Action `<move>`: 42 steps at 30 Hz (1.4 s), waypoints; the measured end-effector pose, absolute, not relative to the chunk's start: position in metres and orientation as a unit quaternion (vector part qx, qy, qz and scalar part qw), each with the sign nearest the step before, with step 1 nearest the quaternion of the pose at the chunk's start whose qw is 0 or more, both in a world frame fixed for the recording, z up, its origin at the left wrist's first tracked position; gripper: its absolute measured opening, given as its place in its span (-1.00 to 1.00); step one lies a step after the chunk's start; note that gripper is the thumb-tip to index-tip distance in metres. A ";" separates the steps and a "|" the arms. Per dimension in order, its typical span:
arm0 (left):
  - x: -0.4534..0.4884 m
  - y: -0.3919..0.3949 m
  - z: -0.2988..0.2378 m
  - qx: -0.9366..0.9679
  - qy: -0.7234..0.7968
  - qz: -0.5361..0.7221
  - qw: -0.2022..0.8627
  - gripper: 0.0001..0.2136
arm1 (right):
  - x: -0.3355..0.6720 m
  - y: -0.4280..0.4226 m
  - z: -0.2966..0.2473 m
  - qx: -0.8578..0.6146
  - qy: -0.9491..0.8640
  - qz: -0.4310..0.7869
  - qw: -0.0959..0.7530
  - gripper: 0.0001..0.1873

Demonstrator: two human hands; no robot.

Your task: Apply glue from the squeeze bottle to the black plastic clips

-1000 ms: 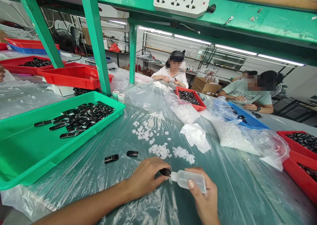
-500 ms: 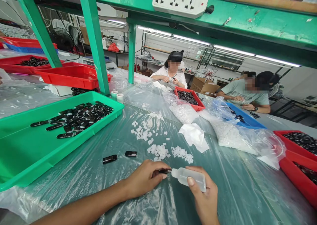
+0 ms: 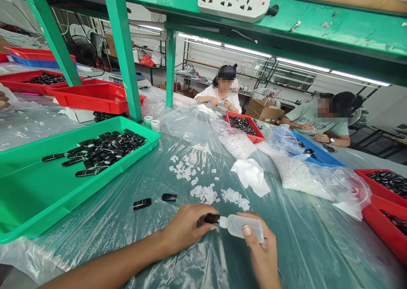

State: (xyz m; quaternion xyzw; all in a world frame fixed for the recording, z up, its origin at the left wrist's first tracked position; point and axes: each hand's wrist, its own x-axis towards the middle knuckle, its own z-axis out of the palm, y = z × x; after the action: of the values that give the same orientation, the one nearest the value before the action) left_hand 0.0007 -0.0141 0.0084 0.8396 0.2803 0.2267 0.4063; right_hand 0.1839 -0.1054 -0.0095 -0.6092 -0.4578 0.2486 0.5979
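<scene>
Pinched between the thumb and fingers of my left hand (image 3: 187,227) is a small glossy black piece (image 3: 211,218). My right hand (image 3: 263,246) grips a translucent white squeeze bottle (image 3: 243,226) lying on its side, its neck pointing left. The bottle's tip meets or nearly meets the end of the black piece; exact contact is too small to tell. Two more black pieces, one on the left (image 3: 142,203) and one nearer the middle (image 3: 169,197), lie on the plastic-covered table (image 3: 127,238). Beyond my hands are small white chips (image 3: 205,193) and a heap of finer white bits (image 3: 235,198).
A green tray (image 3: 28,212) with many black pieces stands on the left. Red trays (image 3: 381,212) edge the right side. A crumpled white tissue (image 3: 249,174) and bags of white bits (image 3: 299,176) lie ahead. Green posts (image 3: 122,51) rise behind; two people sit across the table.
The black piece in my left hand has turned so more of its broad face shows. The bottle in my right hand has tilted slightly, staying at the piece's end.
</scene>
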 end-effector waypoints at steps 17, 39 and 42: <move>0.001 -0.015 0.008 0.839 0.273 0.225 0.413 -0.83 | 0.184 -0.107 -0.010 -0.619 -0.469 0.232 0.585 -0.69; 0.004 -0.014 0.001 0.753 0.283 0.254 0.537 -0.84 | 0.191 -0.103 -0.025 -0.583 -0.361 0.341 0.643 -0.66; 0.004 -0.014 0.002 0.751 0.277 0.258 0.541 -0.85 | 0.190 -0.104 -0.024 -0.589 -0.368 0.335 0.637 -0.66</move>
State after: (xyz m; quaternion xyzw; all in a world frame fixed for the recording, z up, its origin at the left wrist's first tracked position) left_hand 0.0042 -0.0140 0.0018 0.7515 0.2768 0.2576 0.5406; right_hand 0.1899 -0.1037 -0.0238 -0.5889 -0.3680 0.3346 0.6370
